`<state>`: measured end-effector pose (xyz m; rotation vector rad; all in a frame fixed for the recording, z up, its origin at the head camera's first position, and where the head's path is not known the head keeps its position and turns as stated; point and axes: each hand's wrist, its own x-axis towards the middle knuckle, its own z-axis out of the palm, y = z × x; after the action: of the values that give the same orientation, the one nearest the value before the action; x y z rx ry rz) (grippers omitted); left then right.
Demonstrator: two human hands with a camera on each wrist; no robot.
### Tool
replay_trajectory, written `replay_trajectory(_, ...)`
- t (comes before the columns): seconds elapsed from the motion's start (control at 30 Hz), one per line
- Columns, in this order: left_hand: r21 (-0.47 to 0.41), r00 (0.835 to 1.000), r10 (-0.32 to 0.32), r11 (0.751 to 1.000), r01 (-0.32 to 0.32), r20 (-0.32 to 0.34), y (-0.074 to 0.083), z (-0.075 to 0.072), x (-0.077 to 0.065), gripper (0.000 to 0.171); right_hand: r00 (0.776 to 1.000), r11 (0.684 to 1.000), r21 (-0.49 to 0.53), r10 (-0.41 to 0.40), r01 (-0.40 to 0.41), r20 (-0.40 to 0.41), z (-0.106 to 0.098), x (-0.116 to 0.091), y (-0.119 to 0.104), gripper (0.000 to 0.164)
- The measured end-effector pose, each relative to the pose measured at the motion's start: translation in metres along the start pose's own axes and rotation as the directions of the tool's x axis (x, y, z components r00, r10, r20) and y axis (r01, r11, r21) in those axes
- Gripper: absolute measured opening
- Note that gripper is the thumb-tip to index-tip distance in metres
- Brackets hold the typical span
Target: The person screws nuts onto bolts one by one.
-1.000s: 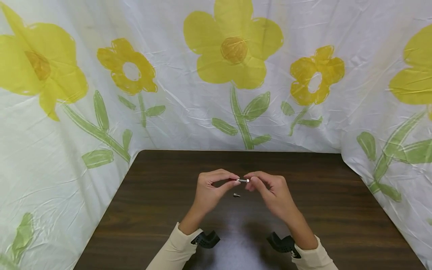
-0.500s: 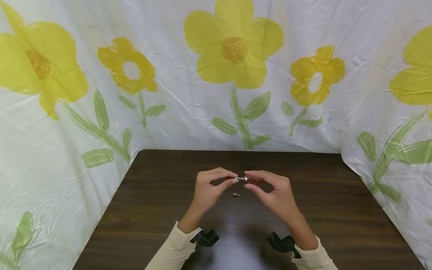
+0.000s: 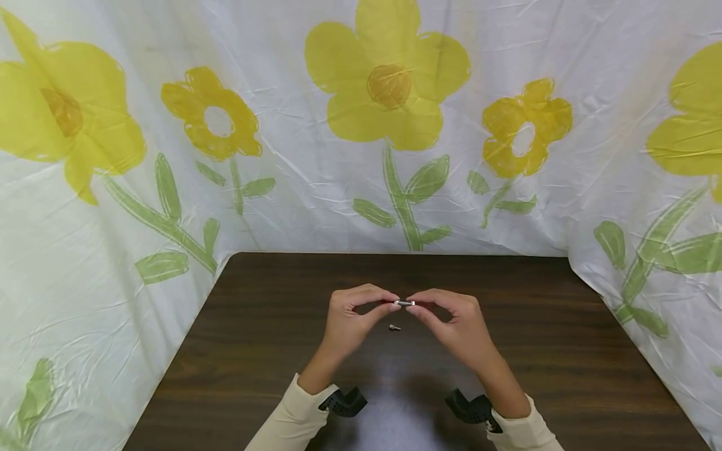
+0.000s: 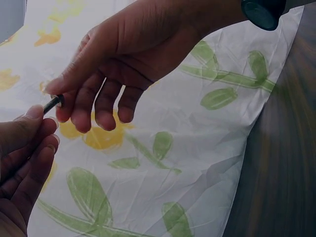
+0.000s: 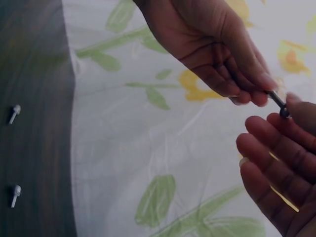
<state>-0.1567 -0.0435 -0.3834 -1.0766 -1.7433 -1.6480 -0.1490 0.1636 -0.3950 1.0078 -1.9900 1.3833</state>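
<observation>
On my head view, both forearms come up from the near edge in cream sleeves point(image 3: 290, 414), a black mount point(image 3: 345, 403) at each wrist, and the hands face each other above the table point(image 3: 254, 363). The left hand point(image 3: 346, 318) pinches one end of the bolt point(image 3: 405, 303) between thumb and forefinger, and the right hand point(image 3: 462, 321) pinches the other, wider end the same way; I see the bolt lying nearly level between the two sets of fingertips. Each thumb and forefinger arch apart into a loop. A small screw point(image 3: 395, 327) lies on the table on the near side of the bolt. From the left wrist, I have the left hand low at the edge, thumb on the threaded shank, its other fingers bent beneath; the right hand reaches in from above, thumb and forefinger on the wide end, the remaining three fingers hanging loosely bent and apart. From the right wrist, I see the right hand palm-on, thumb and forefinger at the wide end, the other fingers fanned and slightly bent, while the left hand's spare fingers fold inward. Two small screws point(image 5: 16, 196) show on the table there, well apart from the hands.
</observation>
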Motion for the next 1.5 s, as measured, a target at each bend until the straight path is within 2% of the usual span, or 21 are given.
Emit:
replay_trajectory(0.23, -0.009, 1.0, 0.011, 1.0, -0.011, 0.011, 0.0014, 0.0009, 0.0002, 0.017, 0.994, 0.994, 0.003, 0.109, -0.109, 0.028, 0.0005, -0.0013, -0.0028, 0.02)
replay_trajectory(0.53, -0.007, 1.0, 0.003, 1.0, -0.003, 0.016, 0.0028, 0.0009, 0.0001, 0.017, 0.994, 0.993, -0.048, 0.108, -0.107, 0.022, 0.0036, -0.0009, -0.0009, 0.034)
replay_trajectory(0.7, -0.005, 1.0, -0.01, 1.0, 0.01, 0.009, 0.0027, 0.0004, -0.0001, 0.018, 0.992, 0.991, -0.044, 0.126, -0.124, 0.025, 0.0047, -0.0018, -0.0002, 0.038)
replay_trajectory(0.77, -0.008, 1.0, -0.014, 1.0, 0.014, 0.004, 0.0023, 0.0003, 0.0, 0.018, 0.991, 0.991, -0.028, 0.134, -0.134, 0.021, 0.0046, -0.0023, -0.0001, 0.038)
replay_trajectory(0.83, -0.011, 1.0, -0.02, 1.0, 0.02, -0.005, 0.0018, 0.0, 0.0003, 0.017, 0.991, 0.991, -0.018, 0.133, -0.133, 0.009, 0.0045, -0.0024, -0.0006, 0.031)
replay_trajectory(0.9, -0.01, 1.0, -0.024, 1.0, 0.024, -0.01, 0.0015, -0.0004, 0.0003, 0.017, 0.993, 0.993, -0.025, 0.116, -0.117, -0.015, 0.0043, -0.0021, -0.0012, 0.017)
replay_trajectory(0.93, -0.008, 1.0, -0.026, 1.0, 0.026, -0.013, 0.0014, -0.0006, 0.0004, 0.016, 0.995, 0.995, -0.031, 0.091, -0.092, -0.032, 0.0042, -0.0016, -0.0014, 0.017)
replay_trajectory(1.0, -0.003, 0.999, -0.03, 1.0, 0.03, -0.015, 0.0014, -0.0012, 0.0002, 0.016, 0.998, 0.998, -0.045, 0.034, -0.036, -0.06, 0.0045, -0.0009, -0.0008, 0.036)
replay_trajectory(1.07, 0.004, 0.999, -0.033, 0.999, 0.033, -0.016, 0.0016, -0.0016, 0.0002, 0.016, 0.996, 0.998, -0.054, -0.023, 0.018, -0.085, 0.0046, -0.0001, 0.0004, 0.049)
replay_trajectory(1.17, 0.006, 0.999, -0.034, 0.999, 0.034, -0.017, 0.002, -0.002, 0.0002, 0.016, 0.992, 0.996, -0.035, -0.083, 0.08, -0.099, 0.0051, 0.0004, 0.0034, 0.051)
replay_trajectory(1.37, -0.005, 1.0, -0.028, 1.0, 0.028, -0.014, 0.0028, -0.0017, -0.0002, 0.015, 0.989, 0.994, -0.021, -0.111, 0.11, -0.093, 0.0052, 0.001, 0.0041, 0.045)
replay_trajectory(1.5, -0.01, 1.0, -0.024, 1.0, 0.024, -0.013, 0.0035, -0.0016, 0.0003, 0.015, 0.994, 0.997, -0.021, -0.078, 0.077, -0.073, 0.0038, 0.0007, 0.0013, 0.038)
